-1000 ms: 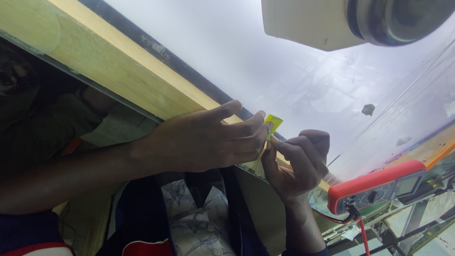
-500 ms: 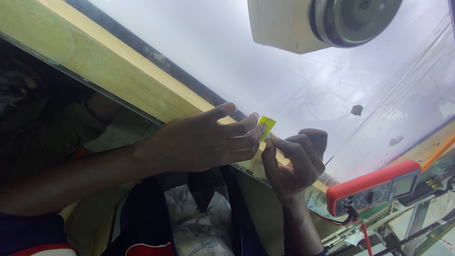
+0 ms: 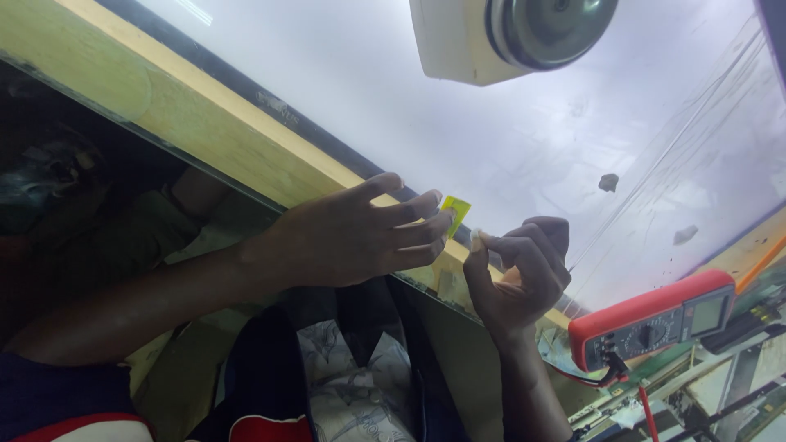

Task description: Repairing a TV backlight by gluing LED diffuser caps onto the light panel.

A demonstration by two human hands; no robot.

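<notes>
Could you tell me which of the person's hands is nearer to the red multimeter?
The right hand is nearer: it is up just left of the red multimeter. The left hand is farther left, pinching a small yellow piece.

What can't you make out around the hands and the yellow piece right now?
Head view:
- yellow piece: mostly hidden behind left hand fingers; kind unclear.
- right hand: pinched fingertips hide whatever they hold.
- red multimeter: dial and screen too small to tell; leads cut off by bottom edge.
- white device: cut off by top edge.
</notes>
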